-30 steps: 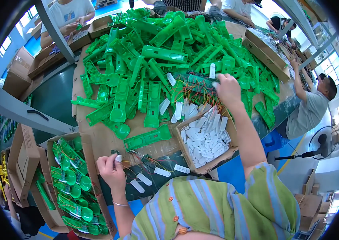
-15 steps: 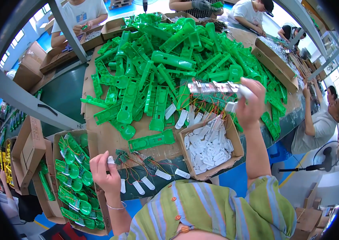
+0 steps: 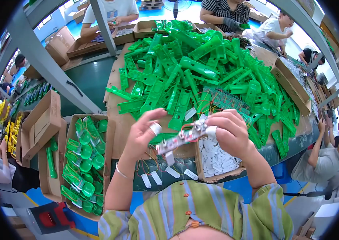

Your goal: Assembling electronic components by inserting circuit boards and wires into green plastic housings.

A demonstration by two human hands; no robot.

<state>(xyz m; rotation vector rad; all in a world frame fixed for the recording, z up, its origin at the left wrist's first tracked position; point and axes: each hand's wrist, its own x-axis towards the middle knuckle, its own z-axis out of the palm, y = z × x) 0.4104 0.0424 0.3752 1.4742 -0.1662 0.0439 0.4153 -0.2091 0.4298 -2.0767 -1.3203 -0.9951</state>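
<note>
My right hand, a white cover on its thumb, grips one end of a narrow circuit-board strip with metal and red parts along it. A white tab hangs below the strip. My left hand is near the strip's other end, fingers stretched apart and holding nothing; its thumb also wears a white cover. Under the strip, a cardboard box holds many white plastic plates. Wired white plates lie along the table's near edge. Beyond my right hand, a green circuit-board panel with wires rests against the heap.
Green plastic shells form a large heap ahead. To the left, a carton holds green shells with wired boards, beside another open carton. A metal post rises at left. Several people work around the table.
My right hand has brought the strip down and left from above the green panel. My left hand has risen rightward from the wired plates, fingers spreading. The whole view has shifted.
</note>
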